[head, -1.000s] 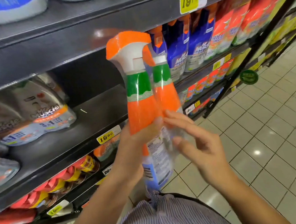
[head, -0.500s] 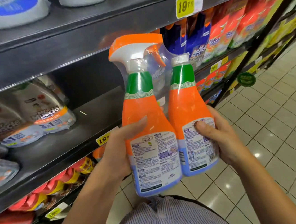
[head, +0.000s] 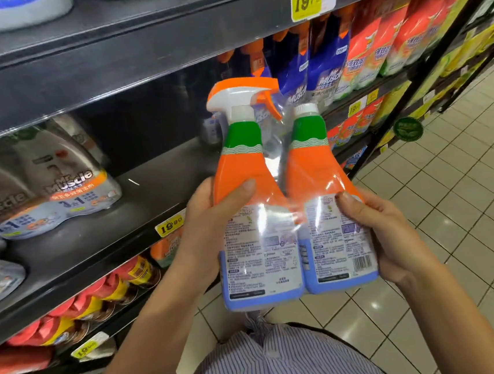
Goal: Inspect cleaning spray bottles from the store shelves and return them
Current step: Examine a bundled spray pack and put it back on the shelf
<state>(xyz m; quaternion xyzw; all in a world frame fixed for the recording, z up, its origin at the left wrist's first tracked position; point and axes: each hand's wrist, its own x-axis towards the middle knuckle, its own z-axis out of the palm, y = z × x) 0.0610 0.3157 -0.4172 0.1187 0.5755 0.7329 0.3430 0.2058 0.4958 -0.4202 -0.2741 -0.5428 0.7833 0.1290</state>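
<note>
Dark metal shelves (head: 101, 68) fill the left and top of your head view, and a pale tiled floor (head: 458, 202) runs off to the right. On the middle shelf, grey pouches (head: 67, 186) lie at the left, while blue bottles (head: 321, 68) and red packs (head: 385, 40) stand further along the aisle. A yellow price tag (head: 307, 0) sits on the upper shelf edge, and a second tag (head: 169, 226) sits on the edge just beside your left wrist.

You hold the twin pack (head: 287, 237) upright in front of the shelving, out over the floor, with its printed back labels facing you. Clear film wraps both bottles together. The trigger bottle (head: 247, 171) is on the left, with its orange and white spray head at the top. The capped bottle (head: 312, 162) touches it on the right and has a plain white cap.

Your left hand (head: 204, 230) grips the trigger bottle from its outer side, with the thumb laid across the orange front. Its fingers go behind the pack and are hidden. Your right hand (head: 395, 233) cups the outer side of the capped bottle, thumb tip pressed on the top of its label, fingers curled behind. Your striped shirt (head: 287, 364) shows at the bottom edge
</note>
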